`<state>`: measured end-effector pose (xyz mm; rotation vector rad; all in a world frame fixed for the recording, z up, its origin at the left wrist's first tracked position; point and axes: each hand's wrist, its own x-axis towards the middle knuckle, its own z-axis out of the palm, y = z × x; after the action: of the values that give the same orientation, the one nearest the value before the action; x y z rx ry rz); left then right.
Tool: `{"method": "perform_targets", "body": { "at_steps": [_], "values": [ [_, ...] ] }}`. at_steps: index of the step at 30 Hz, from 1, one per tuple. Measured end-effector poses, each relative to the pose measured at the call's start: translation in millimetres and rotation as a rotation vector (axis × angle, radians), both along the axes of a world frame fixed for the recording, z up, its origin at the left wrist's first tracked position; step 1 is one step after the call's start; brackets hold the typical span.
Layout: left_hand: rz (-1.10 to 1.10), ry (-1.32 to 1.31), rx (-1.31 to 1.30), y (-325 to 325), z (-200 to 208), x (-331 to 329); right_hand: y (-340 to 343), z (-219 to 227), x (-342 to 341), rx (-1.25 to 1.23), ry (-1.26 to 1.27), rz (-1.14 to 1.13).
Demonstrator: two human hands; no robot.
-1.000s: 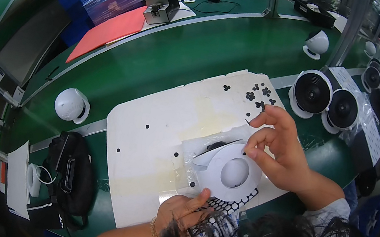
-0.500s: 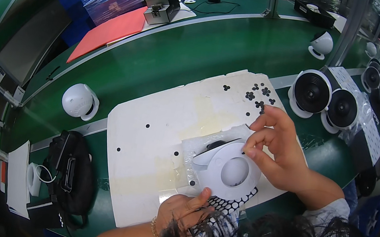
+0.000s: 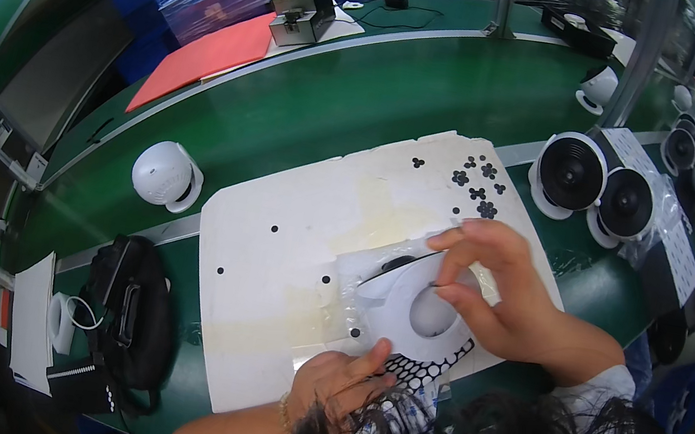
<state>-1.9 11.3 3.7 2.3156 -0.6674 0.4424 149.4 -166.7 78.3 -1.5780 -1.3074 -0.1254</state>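
A white device with a round base [image 3: 386, 317] and a dome in its middle lies tipped over on a white foam pad [image 3: 349, 274]. Over the base's far right side is my right hand [image 3: 505, 289], thumb and fingers pinched together; what sits between the tips is too small to make out. My left hand [image 3: 330, 386] is at the base's near edge, thumb pointing up beside it. Its fingers are on a black-and-white dotted sheet [image 3: 430, 366], seemingly gripping its edge. Hair hides part of this hand and of the sheet.
Loose black round pads [image 3: 486, 210] dot the white board [image 3: 258, 312]. Two white devices with black round fronts [image 3: 570, 170] stand at right; another white device [image 3: 164, 174] is at left. A black bag [image 3: 125, 327] lies near left, a red sheet [image 3: 204, 60] at the back.
My right hand has shifted down and left over the base, and its fingers have closed in toward the thumb. My left hand stays nearly in place. The view has shifted slightly.
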Motion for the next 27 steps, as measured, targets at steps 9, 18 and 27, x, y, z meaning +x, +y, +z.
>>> {"method": "perform_targets", "body": {
  "at_steps": [9, 18, 27],
  "values": [
    [0.048, -0.08, -0.062, -3, -1, 0, 17, -2, -3, -0.228, 0.231, 0.127],
    [0.049, -0.038, -0.033, 0, -2, -2, 19, 8, -2, -0.307, 0.04, 0.098],
    [0.004, -0.066, -0.034, 1, -7, 1, -11, -4, -17, -0.181, -0.267, -0.141]
  ]
}}
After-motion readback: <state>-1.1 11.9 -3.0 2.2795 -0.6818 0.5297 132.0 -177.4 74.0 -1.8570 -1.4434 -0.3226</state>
